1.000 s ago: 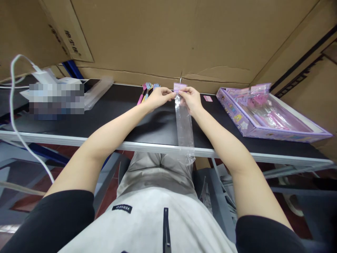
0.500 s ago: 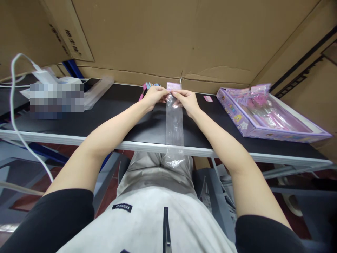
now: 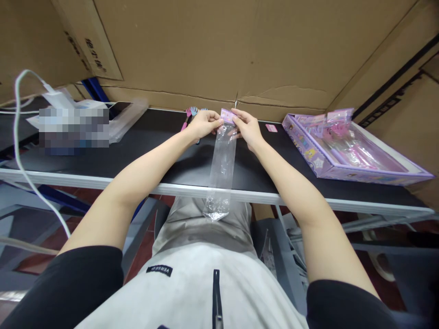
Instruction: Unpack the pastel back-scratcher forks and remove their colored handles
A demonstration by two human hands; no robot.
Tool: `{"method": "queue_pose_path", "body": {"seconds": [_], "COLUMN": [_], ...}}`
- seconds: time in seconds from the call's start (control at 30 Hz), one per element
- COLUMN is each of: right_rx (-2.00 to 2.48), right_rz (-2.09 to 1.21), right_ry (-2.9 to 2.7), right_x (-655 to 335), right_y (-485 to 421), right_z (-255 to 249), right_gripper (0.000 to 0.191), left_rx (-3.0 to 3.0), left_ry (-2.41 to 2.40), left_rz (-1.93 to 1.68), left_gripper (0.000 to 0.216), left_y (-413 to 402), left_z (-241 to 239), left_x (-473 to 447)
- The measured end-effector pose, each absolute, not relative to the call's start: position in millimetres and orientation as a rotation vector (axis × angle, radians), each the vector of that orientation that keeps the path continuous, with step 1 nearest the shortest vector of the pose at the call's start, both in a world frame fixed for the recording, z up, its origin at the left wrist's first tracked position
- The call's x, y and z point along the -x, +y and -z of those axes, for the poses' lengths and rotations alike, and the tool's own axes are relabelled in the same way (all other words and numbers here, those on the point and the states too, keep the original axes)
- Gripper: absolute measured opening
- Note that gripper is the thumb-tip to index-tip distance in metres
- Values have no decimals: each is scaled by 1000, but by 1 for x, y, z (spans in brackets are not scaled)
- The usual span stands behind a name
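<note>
A long clear plastic bag (image 3: 222,157) with a pink-purple header card (image 3: 227,116) at its top hangs from my two hands, its lower end past the table's front edge. My left hand (image 3: 207,124) pinches the left side of the bag's top, just under the card. On the other side, my right hand (image 3: 246,126) grips the card's right edge between thumb and fingers. Several small claw-shaped backscratchers, a pink one (image 3: 188,114) and a light blue one (image 3: 194,111) among them, lie behind my left hand and are partly hidden by it.
To the right, a purple display box (image 3: 318,169) holds several packaged pink and purple pieces. A small pink card (image 3: 271,128) lies between it and my right hand. Clear plastic bags (image 3: 128,119) and a white cable (image 3: 16,119) are at left. Cardboard (image 3: 192,50) walls the back.
The header card has tilted and shifted slightly right, with my right hand moving up along its edge. The bag's lower end has swung to the left.
</note>
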State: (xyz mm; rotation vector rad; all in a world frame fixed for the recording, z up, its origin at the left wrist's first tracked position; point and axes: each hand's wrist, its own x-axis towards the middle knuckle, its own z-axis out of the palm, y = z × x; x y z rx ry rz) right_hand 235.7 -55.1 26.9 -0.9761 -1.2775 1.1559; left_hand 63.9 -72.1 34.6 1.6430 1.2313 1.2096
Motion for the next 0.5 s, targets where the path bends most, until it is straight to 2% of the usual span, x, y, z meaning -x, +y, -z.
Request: {"method": "queue_pose_path", "body": {"seconds": [0.33,0.5], "right_rx": [956,946], "right_rz": [-1021,-1007], "right_ry": [-1315,-1317], "right_x": [-241,-240], "right_y": [-50,-51], "right_z": [-28,-31], "right_gripper": [38,35], "left_rx": [-1826,-1849], "left_ry": [1417,1464], "left_rz": [-1192,-1212], "left_gripper": [12,11], "left_y": [-66,-62], "left_z": [-32,-31], "left_x": [-61,-58]}}
